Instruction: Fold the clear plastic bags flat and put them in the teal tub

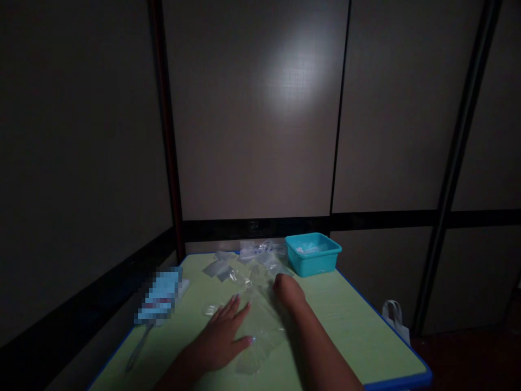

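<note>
My left hand [223, 331] lies palm down with its fingers spread, at the left edge of a clear plastic bag [262, 320] on the pale green table [342, 320]. Curled into a fist, my right hand [288, 292] rests by the bag's upper right part; the fingertips are hidden, so I cannot make out what is in them. More clear plastic bags [222, 267] lie loosely overlapped beyond my hands. A small piece of clear plastic [210, 309] sits just left of my left fingers.
A turquoise basket [311, 266] with clear plastic inside stands at the far right of the table. On the left is a pixelated blue object [160, 296] with a cord-like strip [138, 347]. Panelled walls [252, 119] rise behind; a white bag [396, 323] is beyond the right edge.
</note>
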Demonstrator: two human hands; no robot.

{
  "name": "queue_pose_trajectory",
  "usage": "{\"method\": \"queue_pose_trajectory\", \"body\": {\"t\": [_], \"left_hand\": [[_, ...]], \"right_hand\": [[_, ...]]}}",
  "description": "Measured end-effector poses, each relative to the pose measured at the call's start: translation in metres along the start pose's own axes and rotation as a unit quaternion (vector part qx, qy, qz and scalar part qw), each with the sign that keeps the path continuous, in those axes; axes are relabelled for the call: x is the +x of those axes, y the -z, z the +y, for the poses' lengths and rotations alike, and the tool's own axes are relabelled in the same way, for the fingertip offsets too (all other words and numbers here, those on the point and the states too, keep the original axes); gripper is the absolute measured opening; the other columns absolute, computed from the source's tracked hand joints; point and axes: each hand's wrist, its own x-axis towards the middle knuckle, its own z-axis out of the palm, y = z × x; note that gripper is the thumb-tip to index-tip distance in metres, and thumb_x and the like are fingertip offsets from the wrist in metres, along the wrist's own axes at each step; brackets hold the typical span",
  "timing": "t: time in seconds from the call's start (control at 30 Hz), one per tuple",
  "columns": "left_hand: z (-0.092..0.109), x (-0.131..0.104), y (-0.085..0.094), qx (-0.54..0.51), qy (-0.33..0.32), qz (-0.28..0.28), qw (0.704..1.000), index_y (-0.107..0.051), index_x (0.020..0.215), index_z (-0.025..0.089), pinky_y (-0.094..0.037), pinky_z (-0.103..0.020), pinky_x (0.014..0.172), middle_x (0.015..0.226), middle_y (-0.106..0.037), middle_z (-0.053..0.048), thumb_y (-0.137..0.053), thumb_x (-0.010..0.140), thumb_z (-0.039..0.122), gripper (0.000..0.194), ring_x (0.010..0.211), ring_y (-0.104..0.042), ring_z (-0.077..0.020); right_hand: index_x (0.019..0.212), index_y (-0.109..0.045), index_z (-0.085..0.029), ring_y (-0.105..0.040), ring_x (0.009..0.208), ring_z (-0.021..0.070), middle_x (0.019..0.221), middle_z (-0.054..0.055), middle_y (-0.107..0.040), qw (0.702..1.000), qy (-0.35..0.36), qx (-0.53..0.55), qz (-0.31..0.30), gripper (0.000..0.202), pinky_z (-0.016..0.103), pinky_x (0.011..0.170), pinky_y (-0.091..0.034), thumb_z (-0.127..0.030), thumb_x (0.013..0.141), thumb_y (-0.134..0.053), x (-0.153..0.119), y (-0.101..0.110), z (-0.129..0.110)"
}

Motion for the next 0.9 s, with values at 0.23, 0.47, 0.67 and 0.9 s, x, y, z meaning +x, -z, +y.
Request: {"method": "queue_pose_trajectory", "body": {"t": [0.23, 0.47, 0.67, 0.9], "left_hand": [[-0.016, -0.047, 0.016, 0.042, -0.004, -0.023, 0.999, -0.028, 0.135, 0.04, -0.011, -0.052, 0.107, 0.147, -0.014, -0.003, -0.048, 0.083, 0.05, 0.057, 0.135, -0.011, -0.0263], [-0.015, -0.079, 0.013, 0.072, 0.067, 0.009, 0.995, -0.029, 0.136, 0.036, -0.015, -0.053, 0.106, 0.147, -0.019, -0.004, -0.042, 0.085, 0.051, 0.054, 0.135, -0.012, -0.0265], [-0.003, -0.087, 0.014, 0.097, 0.056, 0.091, 0.99, -0.031, 0.136, 0.035, -0.016, -0.051, 0.107, 0.147, -0.022, -0.001, -0.045, 0.086, 0.039, 0.052, 0.135, -0.015, -0.0234], [0.028, -0.08, 0.007, -0.001, -0.041, 0.011, 0.999, -0.027, 0.136, 0.04, -0.017, -0.048, 0.109, 0.145, -0.028, 0.004, -0.044, 0.087, 0.045, 0.052, 0.133, -0.025, -0.0202]], "right_hand": [[0.071, -0.065, -0.019, -0.058, 0.068, 0.0144, 0.075, 0.005, -0.067, 0.995, 0.088, 0.005, -0.053, 0.005, 0.021, 0.054, -0.031, -0.019, 0.068, -0.061, -0.014, 0.003, -0.015], [0.074, -0.064, -0.018, -0.059, 0.071, 0.0173, 0.076, 0.008, -0.066, 0.996, 0.073, -0.039, -0.035, 0.009, 0.024, 0.06, -0.035, -0.019, 0.074, -0.055, -0.039, 0.013, -0.019], [0.118, -0.05, -0.021, -0.043, 0.117, 0.0247, 0.126, 0.012, -0.049, 0.987, 0.112, -0.094, 0.064, 0.035, 0.037, 0.094, -0.03, -0.029, 0.084, -0.045, -0.087, 0.03, -0.034], [0.141, -0.019, -0.027, -0.01, 0.135, 0.027, 0.148, 0.006, -0.013, 0.969, 0.183, -0.119, -0.118, 0.068, 0.055, 0.105, -0.005, -0.064, 0.084, -0.027, -0.125, 0.014, -0.036]]}}
